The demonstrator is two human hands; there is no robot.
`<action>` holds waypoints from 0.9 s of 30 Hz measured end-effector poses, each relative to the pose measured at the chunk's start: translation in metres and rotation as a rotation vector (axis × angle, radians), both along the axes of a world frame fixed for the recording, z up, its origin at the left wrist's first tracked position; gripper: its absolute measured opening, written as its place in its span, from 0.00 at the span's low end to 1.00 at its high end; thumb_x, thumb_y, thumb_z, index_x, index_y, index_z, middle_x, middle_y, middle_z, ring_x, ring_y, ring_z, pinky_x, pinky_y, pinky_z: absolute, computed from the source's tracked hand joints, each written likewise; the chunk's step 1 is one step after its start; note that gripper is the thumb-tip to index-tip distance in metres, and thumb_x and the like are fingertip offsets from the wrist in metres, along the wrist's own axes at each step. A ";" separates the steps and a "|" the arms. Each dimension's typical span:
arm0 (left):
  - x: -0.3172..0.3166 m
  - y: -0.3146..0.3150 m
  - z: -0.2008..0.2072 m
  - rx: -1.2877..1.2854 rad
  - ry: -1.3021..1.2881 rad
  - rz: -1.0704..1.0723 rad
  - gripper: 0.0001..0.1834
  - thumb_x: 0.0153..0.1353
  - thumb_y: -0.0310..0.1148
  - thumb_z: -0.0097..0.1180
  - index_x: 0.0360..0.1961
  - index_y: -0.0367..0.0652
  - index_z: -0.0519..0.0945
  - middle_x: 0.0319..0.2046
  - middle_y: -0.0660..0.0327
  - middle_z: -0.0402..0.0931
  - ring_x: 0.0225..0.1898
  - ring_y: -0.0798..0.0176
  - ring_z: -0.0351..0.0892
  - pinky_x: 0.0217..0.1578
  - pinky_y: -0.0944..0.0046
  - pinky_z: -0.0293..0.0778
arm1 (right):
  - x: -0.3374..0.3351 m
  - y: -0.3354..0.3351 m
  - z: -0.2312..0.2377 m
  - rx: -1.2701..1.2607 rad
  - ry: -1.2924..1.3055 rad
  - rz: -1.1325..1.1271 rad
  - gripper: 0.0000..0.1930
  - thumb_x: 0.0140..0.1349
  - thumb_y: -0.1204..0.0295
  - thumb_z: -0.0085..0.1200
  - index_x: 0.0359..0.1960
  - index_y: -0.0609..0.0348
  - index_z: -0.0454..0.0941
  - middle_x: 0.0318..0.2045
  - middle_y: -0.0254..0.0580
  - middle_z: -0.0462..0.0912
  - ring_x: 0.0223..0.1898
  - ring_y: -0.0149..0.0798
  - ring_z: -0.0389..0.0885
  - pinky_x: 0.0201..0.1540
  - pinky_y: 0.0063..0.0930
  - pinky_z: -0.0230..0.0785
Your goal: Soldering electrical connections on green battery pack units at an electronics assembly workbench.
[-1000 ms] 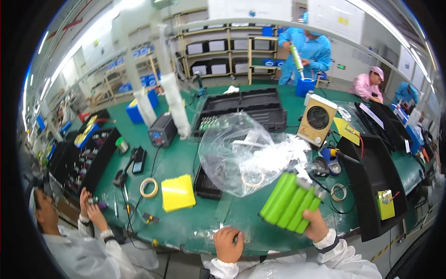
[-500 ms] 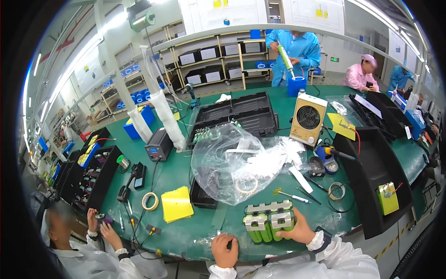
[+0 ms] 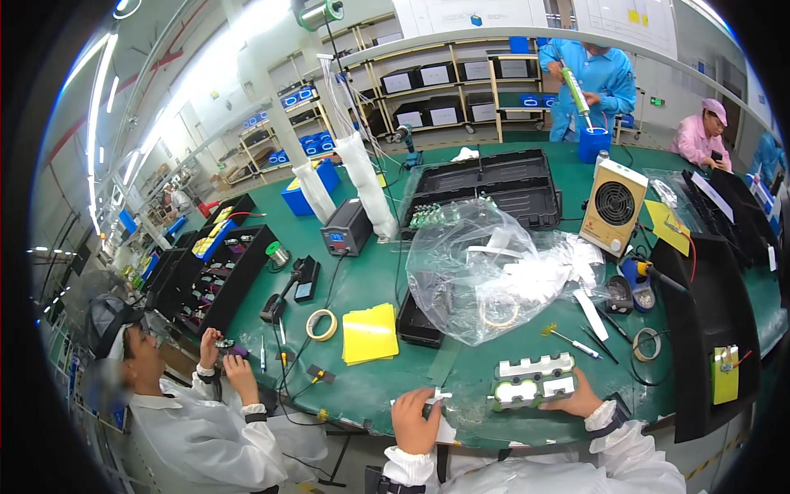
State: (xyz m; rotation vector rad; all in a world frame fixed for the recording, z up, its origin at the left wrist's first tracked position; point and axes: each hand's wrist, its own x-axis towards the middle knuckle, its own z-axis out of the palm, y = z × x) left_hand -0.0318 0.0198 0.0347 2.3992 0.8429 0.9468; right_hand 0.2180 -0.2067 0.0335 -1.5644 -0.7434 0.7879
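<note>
Green battery pack (image 3: 533, 385) with white end holders, lying flat on the counter (image 3: 370, 280) near its front edge. Right hand (image 3: 578, 401) cupped against its right end, fingers curled round it. Left hand (image 3: 416, 420) just beside, closed on a small white strip (image 3: 434, 398). Likely heavy for its size, rigid, smooth-skinned; best gripped by the white plastic frames at both ends, not by the cell walls. Green mat underfoot of everything, slightly glossy, crowded: clear bag (image 3: 485, 272) behind the pack, yellow pad (image 3: 369, 333), tape roll (image 3: 322, 324), black trays (image 3: 494, 185), beige fan (image 3: 614, 207). Factory hall around, shelving at the back, other workers at neighbouring places
</note>
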 end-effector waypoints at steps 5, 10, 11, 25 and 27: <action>0.016 0.023 -0.003 0.066 0.158 -0.067 0.20 0.51 0.31 0.66 0.47 0.43 0.80 0.51 0.56 0.78 0.52 0.49 0.76 0.52 0.50 0.70 | 0.006 -0.005 0.001 -0.024 -0.076 0.075 0.48 0.41 0.70 0.80 0.64 0.61 0.64 0.57 0.45 0.76 0.59 0.39 0.74 0.63 0.36 0.67; 0.027 0.041 -0.021 0.218 0.287 -0.215 0.15 0.53 0.29 0.62 0.44 0.41 0.81 0.49 0.55 0.80 0.49 0.50 0.78 0.48 0.55 0.72 | 0.001 -0.019 0.006 0.026 -0.147 0.008 0.63 0.36 0.66 0.82 0.72 0.67 0.49 0.65 0.53 0.67 0.66 0.44 0.66 0.68 0.37 0.60; 0.026 0.043 -0.023 0.311 0.276 -0.220 0.15 0.54 0.30 0.61 0.44 0.41 0.81 0.50 0.57 0.80 0.50 0.52 0.78 0.46 0.55 0.73 | 0.002 -0.025 0.009 0.040 -0.232 -0.018 0.68 0.33 0.62 0.83 0.73 0.66 0.45 0.67 0.54 0.64 0.68 0.45 0.63 0.69 0.37 0.58; 0.044 0.045 -0.014 -0.859 -0.942 0.064 0.09 0.69 0.34 0.58 0.40 0.38 0.78 0.35 0.61 0.83 0.33 0.70 0.79 0.32 0.70 0.72 | 0.024 -0.069 0.023 0.471 0.109 -0.331 0.44 0.54 0.66 0.69 0.71 0.54 0.57 0.60 0.49 0.74 0.62 0.52 0.74 0.68 0.57 0.57; 0.033 0.045 -0.012 -0.881 -1.072 0.190 0.08 0.68 0.32 0.59 0.38 0.37 0.78 0.31 0.62 0.81 0.29 0.75 0.74 0.31 0.73 0.70 | 0.022 -0.071 0.039 0.498 0.129 -0.273 0.52 0.53 0.64 0.73 0.74 0.57 0.49 0.61 0.51 0.70 0.63 0.52 0.71 0.65 0.49 0.64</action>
